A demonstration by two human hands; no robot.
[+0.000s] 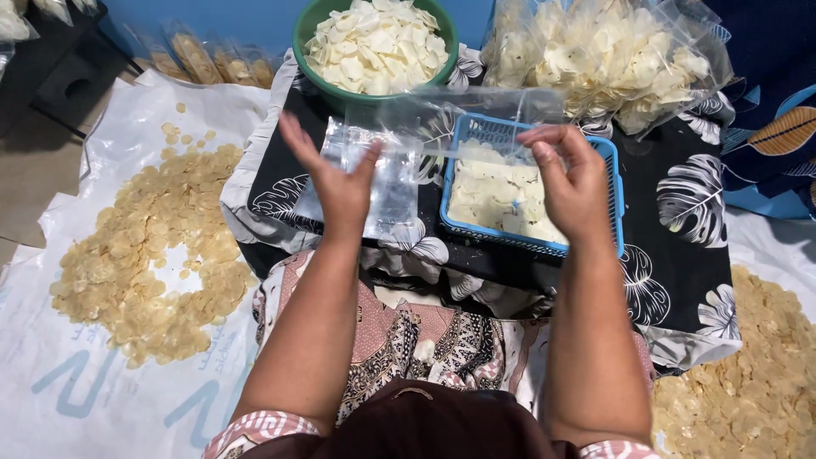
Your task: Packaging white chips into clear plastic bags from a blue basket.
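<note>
1. Clear plastic, an empty small bag, was held up in the middle of the frame, above the black cloth with white leaf print.
2. The left hand was mostly open, fingers straight and pointing up, and its thumb touched the left lower edge of the bag; I cannot tell if it really pinched it.
3. The right hand was half curled, and its fingertips pinched the right edge of the bag.
4. Just under the right hand stood a blue plastic basket with pale white chips in it.
5. A flat pile of more clear bags lay on the cloth under the left hand.
6. At the top centre of the frame stood a green bowl full of the same white chips, and at the upper right lay filled bags of chips.
7. Yellowish raw chips were spread on a white sheet at the left of the frame, and another heap lay at the lower right.
</note>
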